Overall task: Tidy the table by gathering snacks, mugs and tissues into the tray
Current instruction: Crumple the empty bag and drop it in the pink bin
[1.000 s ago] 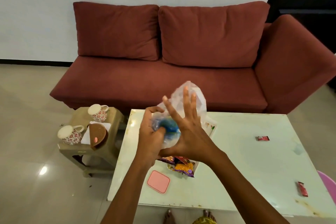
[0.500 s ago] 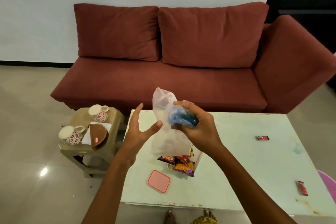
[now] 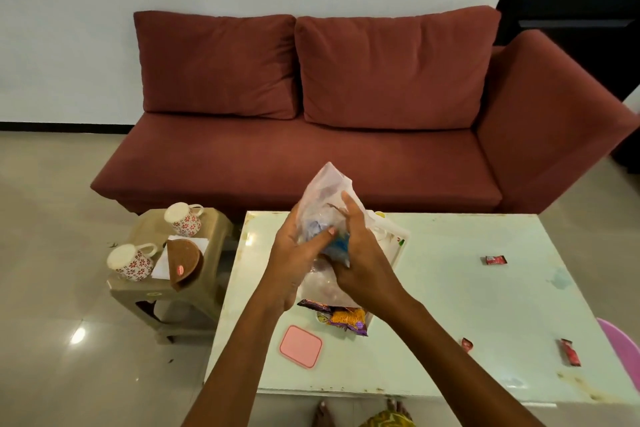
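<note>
Both hands hold a clear plastic bag [image 3: 327, 189] with something blue inside, above the white tray [image 3: 398, 243] on the pale green table [image 3: 467, 305]. My left hand [image 3: 294, 260] presses the bag from the left; my right hand [image 3: 360, 253] grips it from the right. Purple and orange snack packets [image 3: 346, 317] lie in the tray's near end. Small red sachets lie on the table: one far right [image 3: 496, 260], two near right [image 3: 467, 344] [image 3: 570, 351]. Two floral mugs [image 3: 183, 220] [image 3: 130, 260] stand on a side stool, with white tissues [image 3: 161, 262] beside them.
A pink square lid [image 3: 300, 346] lies near the table's front edge. The beige stool [image 3: 166, 291] at the left also carries a brown round object [image 3: 183, 262]. A red sofa [image 3: 346, 114] stands behind the table. A pink seat edge [image 3: 623, 347] shows at right.
My left hand, open and apart half a second ago, has closed back onto the bag. The bag has been turned and scrunched between both hands.
</note>
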